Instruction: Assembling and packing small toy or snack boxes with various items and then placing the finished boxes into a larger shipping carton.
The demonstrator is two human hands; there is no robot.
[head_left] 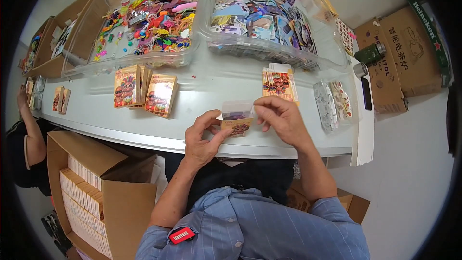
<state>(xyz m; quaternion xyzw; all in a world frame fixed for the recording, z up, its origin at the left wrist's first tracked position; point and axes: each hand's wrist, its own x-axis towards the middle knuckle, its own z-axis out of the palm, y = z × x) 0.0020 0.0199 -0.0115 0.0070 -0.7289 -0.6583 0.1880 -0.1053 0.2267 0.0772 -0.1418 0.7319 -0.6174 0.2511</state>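
Near the table's front edge, my left hand [199, 137] grips a small orange-yellow cardboard box [237, 128] with cartoon figures on it, thumb across its front and fingers behind. The box's top stands open with its pale flap raised, and something dark and purplish shows inside. My right hand [283, 119] has thumb and index finger closed on the box's right upper edge, at a small side flap. Just beyond, a stack of flattened matching boxes [278, 85] lies on the table. Filled-looking boxes of the same print [160, 95] stand in a group to the left.
A clear tub of colourful small toys [79, 60] and another of picture cards [332, 55] stand at the back. Clear bags of small items [329, 103] lie at right. An open carton [122, 207] packed with boxes sits at lower left. Another person's arm [32, 139] is at far left.
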